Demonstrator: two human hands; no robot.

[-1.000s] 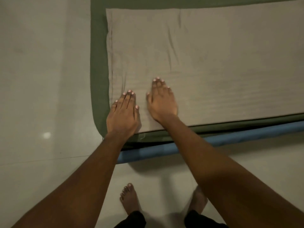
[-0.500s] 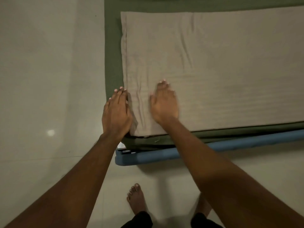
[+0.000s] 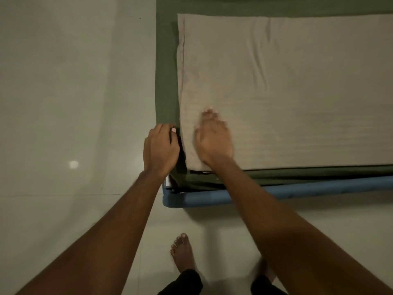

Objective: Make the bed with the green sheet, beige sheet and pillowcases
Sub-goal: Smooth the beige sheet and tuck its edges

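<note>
- Head view, looking down at the near-left corner of a bed: the green sheet [image 3: 167,71] covers the mattress and shows as a dark band along the left and top borders, running from 12 o'clock down to the centre.
- The beige sheet [image 3: 287,92] lies flat on top of the green one and fills the frame from the centre out to 3 o'clock. It has a few soft creases, and its left hem sits just inside the green band.
- The left hand [image 3: 161,150], just left of centre, rests on the green band at the beige hem with its fingers curled downward. I cannot tell whether they pinch any cloth.
- The right hand [image 3: 213,141], just right of centre, lies palm down on the beige sheet with fingers extended and slightly blurred.
- A blue bed frame [image 3: 319,187] runs below the mattress edge toward 4 o'clock.
- A bare foot [image 3: 182,252] stands on the pale floor [image 3: 63,81] at 6 o'clock.
</note>
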